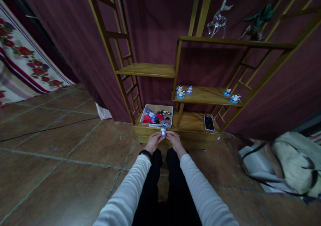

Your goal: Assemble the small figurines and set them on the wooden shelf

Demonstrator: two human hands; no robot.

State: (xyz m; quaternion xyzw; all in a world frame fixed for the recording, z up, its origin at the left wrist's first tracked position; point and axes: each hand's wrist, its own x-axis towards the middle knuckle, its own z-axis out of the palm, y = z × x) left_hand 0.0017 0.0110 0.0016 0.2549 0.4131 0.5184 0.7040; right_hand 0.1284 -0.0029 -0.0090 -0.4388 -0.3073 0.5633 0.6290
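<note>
Figurine, one [163, 131]: white and purple, on a purple base. Location: held in front of the lower shelf's [193, 119] front edge, near the front right corner of an open box [160, 107]. Long axis close to upright, head up, base down; facing too small to read with certainty.

Left hand [153, 141]: fingertips pinching the figurine low on its left side. Right hand [175, 139]: fingertips pinching its right side.

Box: at the lower shelf's left end, holding jumbled red, purple and black pieces. Phone [209, 123]: near the same shelf's right end.

Middle shelf [208, 94]: three small figures [180, 94] at its left end, two blue-based figures [235, 98] toward its right.
</note>
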